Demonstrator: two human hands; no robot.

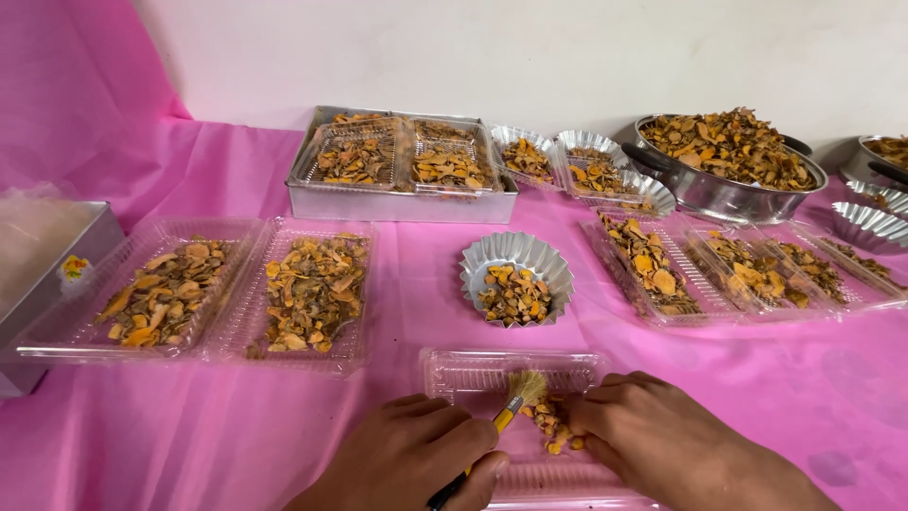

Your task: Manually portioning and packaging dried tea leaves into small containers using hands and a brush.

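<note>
Between both hands, left fingers (478, 461) grip brush (515, 397); right fingers (591, 431) pinch dried slices (551, 421).

Pink cloth (236, 435) covers the whole work surface. Left of centre, two clear trays (161, 289) (312, 289) hold dried orange slices. A fluted foil cup (516, 276) with slices stands at centre. Upper centre, a rectangular metal tin (402, 201) carries filled trays. Upper right, a steel bowl (724, 194) is heaped with slices. Right of centre, three more filled clear trays (747, 270) lie side by side.
</note>
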